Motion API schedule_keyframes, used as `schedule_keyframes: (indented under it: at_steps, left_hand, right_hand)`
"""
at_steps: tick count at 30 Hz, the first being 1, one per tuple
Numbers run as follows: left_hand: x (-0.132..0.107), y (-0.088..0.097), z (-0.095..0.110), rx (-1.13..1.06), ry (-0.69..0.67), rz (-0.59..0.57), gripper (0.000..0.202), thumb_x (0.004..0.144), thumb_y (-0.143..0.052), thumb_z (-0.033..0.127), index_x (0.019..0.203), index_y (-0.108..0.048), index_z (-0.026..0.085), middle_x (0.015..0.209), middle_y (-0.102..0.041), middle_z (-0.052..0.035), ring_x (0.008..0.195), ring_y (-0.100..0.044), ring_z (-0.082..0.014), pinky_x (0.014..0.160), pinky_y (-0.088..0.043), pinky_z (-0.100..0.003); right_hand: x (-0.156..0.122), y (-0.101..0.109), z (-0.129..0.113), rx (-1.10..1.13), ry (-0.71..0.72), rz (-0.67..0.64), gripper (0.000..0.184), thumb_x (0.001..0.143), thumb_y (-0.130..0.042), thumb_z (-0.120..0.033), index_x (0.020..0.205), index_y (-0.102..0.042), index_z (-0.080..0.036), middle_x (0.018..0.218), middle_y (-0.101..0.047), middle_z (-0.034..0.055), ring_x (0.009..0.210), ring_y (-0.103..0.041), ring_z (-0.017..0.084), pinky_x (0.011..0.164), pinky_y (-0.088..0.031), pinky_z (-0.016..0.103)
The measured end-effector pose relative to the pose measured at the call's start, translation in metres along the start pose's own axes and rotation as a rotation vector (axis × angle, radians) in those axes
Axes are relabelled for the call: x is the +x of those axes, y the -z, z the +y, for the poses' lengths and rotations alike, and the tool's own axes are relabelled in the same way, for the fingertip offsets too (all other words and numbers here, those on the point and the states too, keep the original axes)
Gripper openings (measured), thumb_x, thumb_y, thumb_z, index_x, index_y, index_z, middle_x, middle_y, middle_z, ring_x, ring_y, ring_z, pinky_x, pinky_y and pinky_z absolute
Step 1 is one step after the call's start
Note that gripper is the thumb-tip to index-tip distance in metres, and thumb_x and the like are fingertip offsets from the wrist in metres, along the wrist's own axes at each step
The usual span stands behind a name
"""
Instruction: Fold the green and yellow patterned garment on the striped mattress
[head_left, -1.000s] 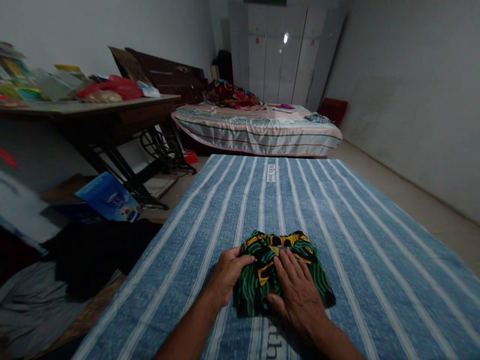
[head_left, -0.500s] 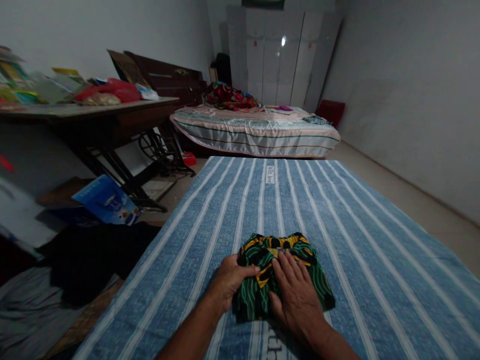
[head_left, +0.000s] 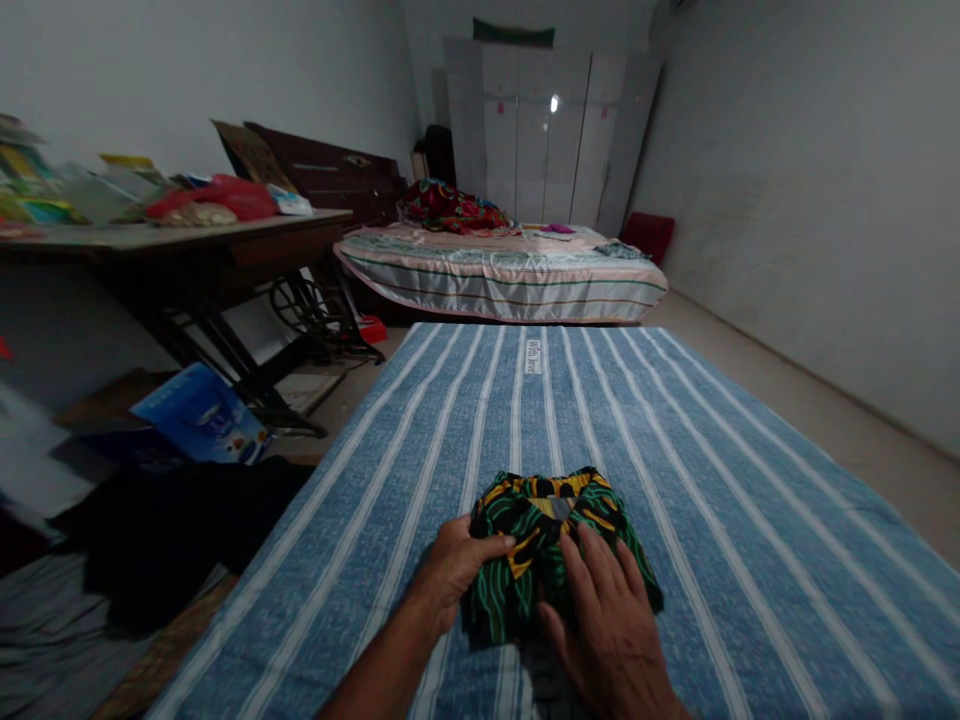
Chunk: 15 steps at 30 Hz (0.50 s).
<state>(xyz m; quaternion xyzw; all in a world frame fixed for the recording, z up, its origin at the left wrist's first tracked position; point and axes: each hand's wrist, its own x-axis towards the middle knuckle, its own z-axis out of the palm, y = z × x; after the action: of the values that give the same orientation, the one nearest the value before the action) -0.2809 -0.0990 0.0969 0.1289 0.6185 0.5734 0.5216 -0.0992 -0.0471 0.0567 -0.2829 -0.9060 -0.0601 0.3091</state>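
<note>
A folded collared shirt [head_left: 537,555], patterned in black, green and yellow, lies on a blue-and-white striped cloth [head_left: 420,440]. Its collar faces away from me. At the shirt's left edge, my left hand [head_left: 454,570] is closed, thumb on top and the other fingers tucked underneath out of sight. My right hand [head_left: 611,610] rests palm down on the front right part of the shirt, fingers extended and slightly apart. The near right part of the garment is hidden beneath it.
Beyond the striped cloth stands a bed [head_left: 502,275] with a red floral blanket [head_left: 457,210]. To the left is a treadle table [head_left: 225,235] piled with bags. Below it are a blue bag [head_left: 206,415] and dark clothing [head_left: 180,530]. A wall [head_left: 810,200] runs along the right.
My right hand has slid slightly toward me and right, uncovering more of the shirt below its collar. My left hand keeps its hold. The view has tilted up a little.
</note>
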Motion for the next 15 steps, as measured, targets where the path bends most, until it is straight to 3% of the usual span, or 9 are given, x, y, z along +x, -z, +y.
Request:
schedule_keyframes:
  at_steps: [4,15]
  left_hand:
    - [-0.001,0.000,-0.001,0.021,-0.013,0.027,0.042,0.052,-0.081,0.023,0.091,-0.068,0.010,0.081,-0.074,-0.0106,0.074,-0.071,-0.0269,0.072,-0.056,-0.035]
    - [0.001,0.001,0.000,0.029,-0.017,0.025,0.040,0.055,-0.079,0.022,0.091,-0.068,0.010,0.078,-0.073,-0.0095,0.073,-0.070,-0.0266,0.071,-0.056,-0.035]
  right_hand:
    - [-0.009,-0.007,-0.008,0.009,-0.078,0.043,0.036,0.088,-0.049,-0.039,0.113,-0.060,-0.015,0.122,-0.061,0.0176,0.113,-0.055,0.031,0.100,-0.037,0.051]
    - [-0.014,-0.021,-0.013,-0.068,-0.070,0.026,0.047,0.088,-0.049,-0.043,0.125,-0.052,-0.013,0.127,-0.055,0.0219,0.118,-0.050,0.035,0.097,-0.040,0.051]
